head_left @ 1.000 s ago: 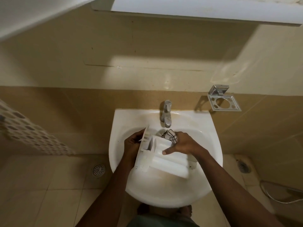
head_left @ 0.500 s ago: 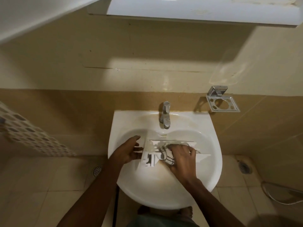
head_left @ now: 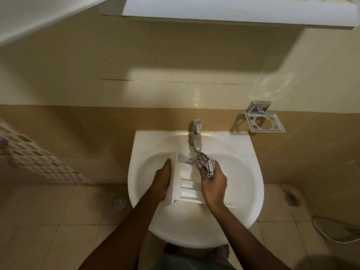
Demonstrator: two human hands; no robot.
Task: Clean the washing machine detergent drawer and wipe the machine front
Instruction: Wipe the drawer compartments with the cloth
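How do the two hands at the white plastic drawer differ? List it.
The left hand lies straight-fingered against the side of the white plastic detergent drawer; the right hand curls round a checked white cloth. The left hand carries nothing; the right hand's cloth sits under the metal tap. Both are over the white ceramic sink.
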